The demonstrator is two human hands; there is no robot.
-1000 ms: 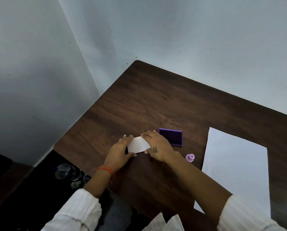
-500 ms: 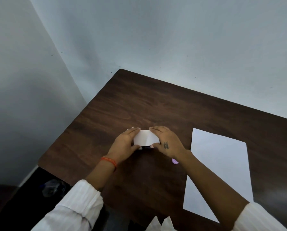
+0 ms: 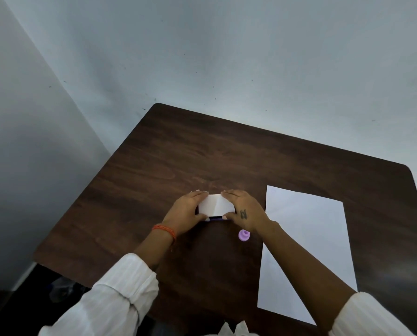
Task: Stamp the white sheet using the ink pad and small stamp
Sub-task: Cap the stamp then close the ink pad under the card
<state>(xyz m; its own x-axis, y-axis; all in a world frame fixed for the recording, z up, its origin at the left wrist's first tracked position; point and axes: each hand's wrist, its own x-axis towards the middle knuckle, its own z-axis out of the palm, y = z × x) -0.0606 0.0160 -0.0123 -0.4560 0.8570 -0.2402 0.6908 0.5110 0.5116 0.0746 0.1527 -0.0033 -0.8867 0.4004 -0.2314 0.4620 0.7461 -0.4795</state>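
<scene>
My left hand (image 3: 185, 214) and my right hand (image 3: 245, 210) grip the two short ends of a white ink pad lid (image 3: 216, 204). The lid lies flat on top of the purple ink pad (image 3: 214, 218), of which only a thin dark and purple strip shows along the near edge. A small lilac stamp (image 3: 243, 235) stands on the table just below my right wrist, touched by neither hand. To the right lies the white sheet (image 3: 306, 251), flat and blank where I can see it; my right forearm crosses its near corner.
The dark wooden table (image 3: 178, 161) sits in a corner between two pale walls. Its left edge drops to a dark floor where something like a clear plastic bottle (image 3: 59, 287) lies. My white sleeves fill the bottom of the view.
One second ago the lid was held left of the uncovered purple pad. Both hands have carried it right onto the pad, which is now covered. The camera view has shifted.
</scene>
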